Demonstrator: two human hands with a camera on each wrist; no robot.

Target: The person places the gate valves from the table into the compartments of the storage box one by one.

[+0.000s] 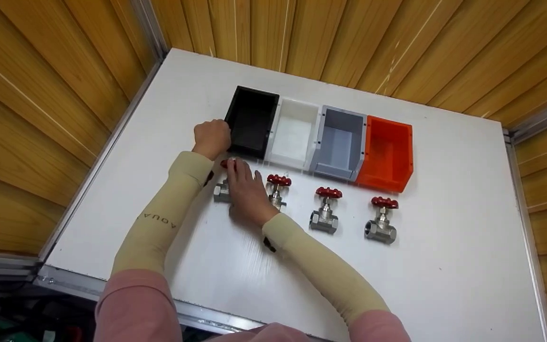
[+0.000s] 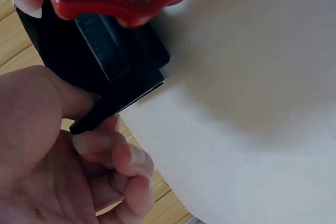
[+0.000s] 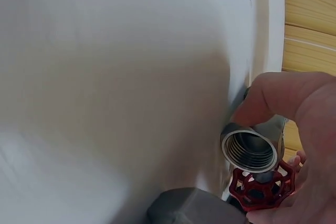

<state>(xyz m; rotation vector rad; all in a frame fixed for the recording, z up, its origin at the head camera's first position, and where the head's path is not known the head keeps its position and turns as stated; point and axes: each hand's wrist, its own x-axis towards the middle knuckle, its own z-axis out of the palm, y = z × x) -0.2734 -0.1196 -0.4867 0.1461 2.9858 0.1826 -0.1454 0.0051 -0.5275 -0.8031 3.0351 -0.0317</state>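
Observation:
My left hand (image 1: 212, 138) is at the near left edge of the black bin (image 1: 254, 124). In the left wrist view the thumb and fingers of that hand (image 2: 47, 140) pinch the rim of the black bin (image 2: 123, 90). Just below the bin, my right hand (image 1: 250, 192) holds the leftmost valve (image 1: 221, 192), partly covering it. The right wrist view has the right hand (image 3: 312, 124) curled round the valve's threaded metal body (image 3: 249, 149) and its red handwheel (image 3: 260, 190). That red handwheel (image 2: 121, 4) also shows close to the bin in the left wrist view.
White (image 1: 294, 135), grey (image 1: 337, 142) and orange (image 1: 387, 152) bins stand in a row beside the black one. Three more red-handled valves, a partly covered one (image 1: 278, 187), a middle one (image 1: 325, 216) and a right one (image 1: 381, 225), rest on the white table (image 1: 454, 228).

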